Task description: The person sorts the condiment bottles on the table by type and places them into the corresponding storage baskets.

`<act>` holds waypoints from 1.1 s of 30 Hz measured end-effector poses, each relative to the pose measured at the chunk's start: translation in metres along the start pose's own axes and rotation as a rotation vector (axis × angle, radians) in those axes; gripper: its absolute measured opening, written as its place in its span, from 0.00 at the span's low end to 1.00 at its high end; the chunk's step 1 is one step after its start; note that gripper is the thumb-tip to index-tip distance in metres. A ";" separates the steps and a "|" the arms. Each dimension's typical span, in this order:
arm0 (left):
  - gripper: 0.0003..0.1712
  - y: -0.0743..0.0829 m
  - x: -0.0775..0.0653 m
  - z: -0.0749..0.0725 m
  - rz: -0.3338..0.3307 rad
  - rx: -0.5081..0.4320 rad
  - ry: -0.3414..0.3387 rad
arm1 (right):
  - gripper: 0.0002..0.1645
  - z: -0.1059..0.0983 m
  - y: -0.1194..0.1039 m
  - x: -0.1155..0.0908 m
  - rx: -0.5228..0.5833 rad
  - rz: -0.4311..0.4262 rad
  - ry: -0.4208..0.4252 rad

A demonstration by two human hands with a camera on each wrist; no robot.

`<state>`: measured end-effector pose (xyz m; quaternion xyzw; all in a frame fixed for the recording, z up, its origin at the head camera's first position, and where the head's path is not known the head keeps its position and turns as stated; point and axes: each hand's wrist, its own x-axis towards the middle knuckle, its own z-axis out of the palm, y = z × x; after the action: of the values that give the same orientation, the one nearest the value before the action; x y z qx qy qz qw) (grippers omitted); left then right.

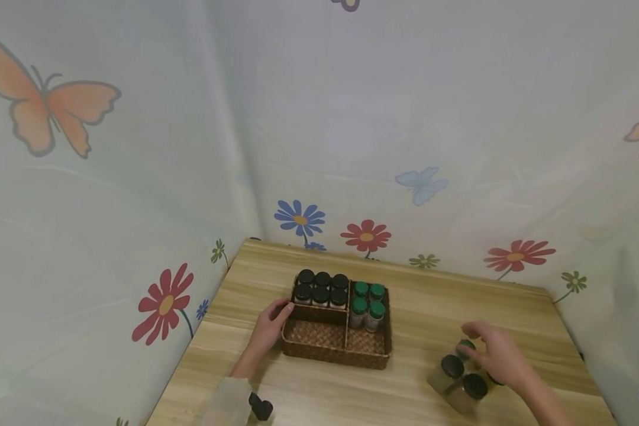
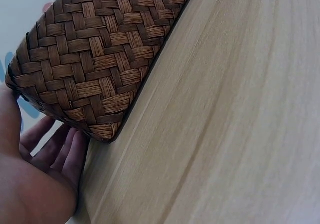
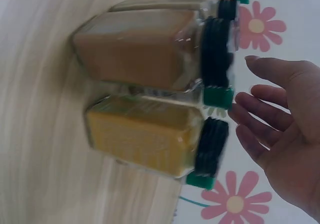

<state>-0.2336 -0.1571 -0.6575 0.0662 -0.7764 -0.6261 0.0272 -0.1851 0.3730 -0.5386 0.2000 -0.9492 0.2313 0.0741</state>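
Note:
A brown woven basket (image 1: pixel 336 354) with three compartments stands on the table. My left hand (image 1: pixel 270 322) holds its left side, thumb at the rim and fingers along the outer wall (image 2: pixel 85 59). Several black-lidded jars (image 1: pixel 320 294) fill the back-left compartment. In the right compartment stand several green-lidded jars (image 1: pixel 374 316), toward the back. My right hand (image 1: pixel 497 355) hovers with spread, bent fingers around a green lid (image 1: pixel 465 349) among jars on the table. In the right wrist view, a gap shows between the fingers and the lids of a brown-powder jar (image 3: pixel 140 49) and a yellow-powder jar (image 3: pixel 142 136).
The wooden table (image 1: pixel 319 393) ends at walls of flower-and-butterfly fabric (image 1: pixel 341 130) at the back and sides. A small black object (image 1: pixel 261 408) shows beside the left sleeve (image 1: pixel 226 402). The front-left compartment shows its woven bottom (image 1: pixel 316 332).

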 end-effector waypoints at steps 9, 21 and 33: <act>0.38 0.003 -0.002 0.000 0.010 -0.011 -0.004 | 0.23 0.012 0.009 -0.005 -0.016 0.014 -0.008; 0.37 0.001 -0.001 0.000 0.019 -0.020 -0.009 | 0.23 0.016 0.013 -0.005 0.025 0.060 -0.070; 0.40 0.002 -0.003 -0.002 0.009 -0.004 -0.020 | 0.29 0.001 -0.042 0.024 0.024 -0.099 0.191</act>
<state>-0.2303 -0.1583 -0.6550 0.0563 -0.7758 -0.6281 0.0226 -0.1899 0.3298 -0.5170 0.2246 -0.9239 0.2566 0.1734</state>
